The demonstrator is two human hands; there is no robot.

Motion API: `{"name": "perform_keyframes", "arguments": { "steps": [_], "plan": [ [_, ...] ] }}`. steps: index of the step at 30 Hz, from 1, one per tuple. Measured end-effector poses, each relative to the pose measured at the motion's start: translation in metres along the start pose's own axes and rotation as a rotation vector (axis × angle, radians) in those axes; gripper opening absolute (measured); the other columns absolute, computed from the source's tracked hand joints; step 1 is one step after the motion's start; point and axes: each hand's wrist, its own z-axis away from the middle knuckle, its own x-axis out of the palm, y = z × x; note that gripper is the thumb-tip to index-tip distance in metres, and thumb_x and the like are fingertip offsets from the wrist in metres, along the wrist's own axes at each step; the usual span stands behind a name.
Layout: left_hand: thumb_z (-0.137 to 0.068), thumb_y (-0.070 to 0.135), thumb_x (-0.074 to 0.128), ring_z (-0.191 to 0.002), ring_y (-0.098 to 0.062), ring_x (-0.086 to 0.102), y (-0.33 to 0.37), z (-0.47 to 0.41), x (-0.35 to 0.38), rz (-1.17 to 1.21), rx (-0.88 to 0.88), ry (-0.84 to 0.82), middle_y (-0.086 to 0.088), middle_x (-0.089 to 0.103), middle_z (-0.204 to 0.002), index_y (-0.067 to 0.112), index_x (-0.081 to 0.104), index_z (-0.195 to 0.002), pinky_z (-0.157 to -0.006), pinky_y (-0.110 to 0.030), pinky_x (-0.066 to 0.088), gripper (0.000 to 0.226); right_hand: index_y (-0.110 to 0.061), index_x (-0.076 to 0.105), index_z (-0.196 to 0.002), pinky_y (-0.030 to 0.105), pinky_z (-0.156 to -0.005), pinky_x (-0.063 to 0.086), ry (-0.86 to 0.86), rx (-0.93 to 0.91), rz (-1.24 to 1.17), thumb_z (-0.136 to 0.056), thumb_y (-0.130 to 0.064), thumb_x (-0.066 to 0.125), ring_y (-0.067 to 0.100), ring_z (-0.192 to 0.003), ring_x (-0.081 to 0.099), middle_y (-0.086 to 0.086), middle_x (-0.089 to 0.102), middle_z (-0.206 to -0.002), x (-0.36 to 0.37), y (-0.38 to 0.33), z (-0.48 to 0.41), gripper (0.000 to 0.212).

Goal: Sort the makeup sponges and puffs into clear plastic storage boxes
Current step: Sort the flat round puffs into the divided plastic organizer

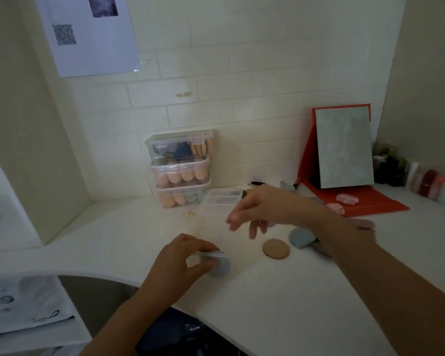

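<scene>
My left hand pinches a round grey-blue puff just above the white counter, near its front edge. My right hand hovers over the middle of the counter with loose, spread fingers, holding nothing. A tan round puff and a blue-grey teardrop puff lie to the right of it. Three stacked clear boxes of sponges stand at the back wall. An open clear box sits beside them, partly behind my right hand.
A red-framed standing mirror on a red mat holds two pink puffs at the back right. Several cosmetic bottles line the right corner. A side wall panel closes the left. The counter's curved front edge runs below my left hand.
</scene>
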Motion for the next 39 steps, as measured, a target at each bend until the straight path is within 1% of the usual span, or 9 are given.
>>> {"name": "perform_keyframes", "arguments": {
  "steps": [4, 7, 9, 12, 16, 22, 27, 30, 39],
  "plan": [
    [-0.063, 0.066, 0.046, -0.1, 0.004, 0.049, -0.006, 0.0, 0.004, -0.022, 0.007, -0.017, 0.018, 0.058, -0.094, 0.058, 0.056, -0.093, -0.08, -0.001, 0.034, 0.033, -0.005, 0.069, -0.103, 0.022, -0.064, 0.052, 0.225, 0.291, 0.411, -0.091, -0.021, 0.059, 0.017, -0.081, 0.069, 0.004, 0.072, -0.096, -0.034, 0.028, 0.0, 0.023],
    [-0.065, 0.065, 0.045, -0.101, 0.004, 0.048, -0.006, -0.001, 0.005, -0.049, 0.018, -0.015, 0.019, 0.06, -0.096, 0.06, 0.054, -0.093, -0.082, -0.002, 0.033, 0.03, -0.007, 0.045, -0.138, 0.026, -0.093, 0.042, 0.03, 0.507, 0.816, -0.094, -0.018, 0.054, 0.02, -0.117, 0.053, 0.009, 0.054, -0.131, -0.038, 0.043, 0.003, 0.046],
    [-0.066, 0.064, 0.045, -0.101, 0.004, 0.048, -0.007, -0.001, 0.007, -0.065, 0.029, -0.007, 0.02, 0.061, -0.096, 0.06, 0.054, -0.093, -0.083, -0.002, 0.034, 0.028, -0.015, 0.04, -0.142, 0.021, -0.099, 0.036, -0.083, 0.523, 0.79, -0.092, -0.013, 0.057, 0.017, -0.129, 0.042, 0.002, 0.044, -0.142, -0.039, 0.052, 0.006, 0.053],
    [-0.067, 0.064, 0.045, -0.102, 0.004, 0.048, -0.008, -0.001, 0.007, -0.089, 0.042, -0.003, 0.02, 0.062, -0.096, 0.062, 0.054, -0.091, -0.083, -0.002, 0.034, 0.025, -0.021, 0.055, -0.131, 0.019, -0.083, 0.044, -0.102, 0.471, 0.716, -0.083, -0.007, 0.064, 0.011, -0.11, 0.052, -0.005, 0.058, -0.119, -0.04, 0.065, 0.006, 0.05],
    [-0.067, 0.063, 0.049, -0.1, 0.006, 0.048, -0.007, -0.002, 0.005, -0.093, 0.027, -0.013, 0.023, 0.058, -0.095, 0.064, 0.052, -0.087, -0.082, -0.001, 0.034, 0.021, -0.021, 0.067, -0.114, 0.009, -0.058, 0.037, -0.042, 0.398, 0.653, -0.082, -0.006, 0.067, 0.004, -0.081, 0.05, -0.015, 0.053, -0.083, -0.041, 0.072, -0.001, 0.035],
    [-0.079, 0.03, 0.071, -0.096, 0.005, 0.053, -0.001, 0.0, 0.006, -0.099, -0.004, 0.011, 0.024, 0.055, -0.098, 0.051, 0.05, -0.093, -0.082, -0.005, 0.037, 0.034, -0.021, 0.067, -0.116, 0.009, -0.053, 0.035, -0.036, 0.362, 0.633, -0.087, -0.01, 0.063, 0.0, -0.069, 0.046, -0.014, 0.058, -0.088, -0.04, 0.059, 0.0, 0.031],
    [-0.079, 0.028, 0.071, -0.093, 0.003, 0.053, 0.0, 0.0, 0.007, -0.1, -0.012, 0.016, 0.022, 0.057, -0.094, 0.046, 0.051, -0.082, -0.078, -0.006, 0.037, 0.027, -0.019, 0.07, -0.107, 0.019, -0.074, 0.048, 0.232, 0.139, 0.579, -0.086, -0.008, 0.063, 0.007, -0.088, 0.056, -0.004, 0.064, -0.102, -0.038, 0.032, -0.001, 0.024],
    [-0.078, 0.027, 0.071, -0.093, 0.002, 0.052, 0.001, 0.0, 0.006, -0.088, -0.015, 0.022, 0.023, 0.055, -0.093, 0.046, 0.051, -0.08, -0.078, -0.006, 0.037, 0.029, -0.022, 0.065, -0.101, 0.012, -0.064, 0.04, 0.374, -0.006, 0.498, -0.088, -0.012, 0.062, 0.008, -0.089, 0.056, -0.006, 0.06, -0.1, -0.033, 0.013, 0.003, 0.017],
    [-0.075, 0.04, 0.066, -0.095, 0.006, 0.048, 0.003, -0.002, 0.007, -0.107, 0.061, 0.048, 0.028, 0.052, -0.087, 0.048, 0.05, -0.08, -0.08, -0.003, 0.033, 0.018, -0.021, 0.062, -0.099, 0.012, -0.06, 0.048, 0.345, -0.217, 0.25, -0.086, -0.02, 0.067, 0.002, -0.068, 0.061, -0.003, 0.067, -0.087, 0.006, -0.015, 0.002, 0.014]
  ]
}}
